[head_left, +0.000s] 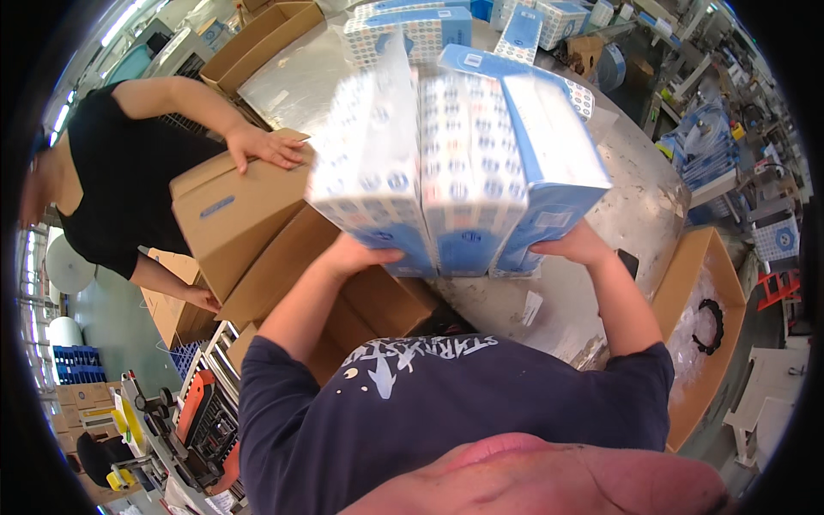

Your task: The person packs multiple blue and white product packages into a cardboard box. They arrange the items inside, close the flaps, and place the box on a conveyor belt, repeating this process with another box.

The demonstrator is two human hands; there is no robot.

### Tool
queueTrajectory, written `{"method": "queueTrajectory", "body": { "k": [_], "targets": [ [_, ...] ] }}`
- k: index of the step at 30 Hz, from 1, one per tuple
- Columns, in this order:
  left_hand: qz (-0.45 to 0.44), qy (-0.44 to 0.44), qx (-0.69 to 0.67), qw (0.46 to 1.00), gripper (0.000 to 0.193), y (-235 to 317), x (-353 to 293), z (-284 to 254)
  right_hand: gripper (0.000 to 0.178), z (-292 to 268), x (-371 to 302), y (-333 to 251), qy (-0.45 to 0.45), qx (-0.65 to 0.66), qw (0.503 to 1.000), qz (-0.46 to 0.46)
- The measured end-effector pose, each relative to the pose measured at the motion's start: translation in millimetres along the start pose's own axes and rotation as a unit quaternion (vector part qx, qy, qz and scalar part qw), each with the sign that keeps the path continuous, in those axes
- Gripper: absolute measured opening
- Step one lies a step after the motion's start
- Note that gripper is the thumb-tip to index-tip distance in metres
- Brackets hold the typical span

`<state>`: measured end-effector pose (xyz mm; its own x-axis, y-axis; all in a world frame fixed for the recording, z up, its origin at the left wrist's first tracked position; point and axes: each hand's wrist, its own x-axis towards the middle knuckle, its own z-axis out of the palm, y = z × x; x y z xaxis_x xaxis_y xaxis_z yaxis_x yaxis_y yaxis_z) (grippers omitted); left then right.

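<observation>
See a metal table [639, 206] ahead; to its left, an open cardboard carton [232, 232] tilted under a co-worker's hand [270, 148], contents hidden. Find clear plastic film [687, 352] filling the right-hand carton [678, 270]. Note at least 3 blue-and-white packs [472, 163] over the table, squeezed in 1 row, the right-hand 1 skewed; cannot tell whether touching metal. Could drop the middle if the squeeze slackens, or fan apart from that skew. Left hand [356, 255] and right hand [579, 245]: gripping opposite ends low, thumbs across the front.
</observation>
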<state>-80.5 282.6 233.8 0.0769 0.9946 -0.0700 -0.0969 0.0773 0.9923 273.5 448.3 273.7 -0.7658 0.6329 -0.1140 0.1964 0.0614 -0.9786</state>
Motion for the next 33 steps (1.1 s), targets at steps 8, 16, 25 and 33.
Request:
{"method": "queueTrajectory", "body": {
  "k": [8,16,25,33],
  "targets": [
    [0.087,0.120,0.220,0.964,0.052,125.7,-129.4,-30.6,0.038,107.2,-9.4,-95.9,0.070,-0.076,0.975,-0.196],
    [-0.340,0.036,0.248,0.906,0.080,153.3,-264.9,-137.8,0.052,193.7,-15.7,-96.6,-0.408,-0.361,0.824,-0.158],
    [-0.344,-0.028,0.419,0.840,0.066,-121.3,-125.3,-119.5,0.055,54.6,89.3,-70.4,0.010,-0.355,0.932,0.077],
    [-0.193,-0.054,0.737,0.645,0.106,-122.3,-180.4,-13.2,0.113,-130.5,164.1,-25.5,0.118,-0.714,0.689,0.034]
  ]
}}
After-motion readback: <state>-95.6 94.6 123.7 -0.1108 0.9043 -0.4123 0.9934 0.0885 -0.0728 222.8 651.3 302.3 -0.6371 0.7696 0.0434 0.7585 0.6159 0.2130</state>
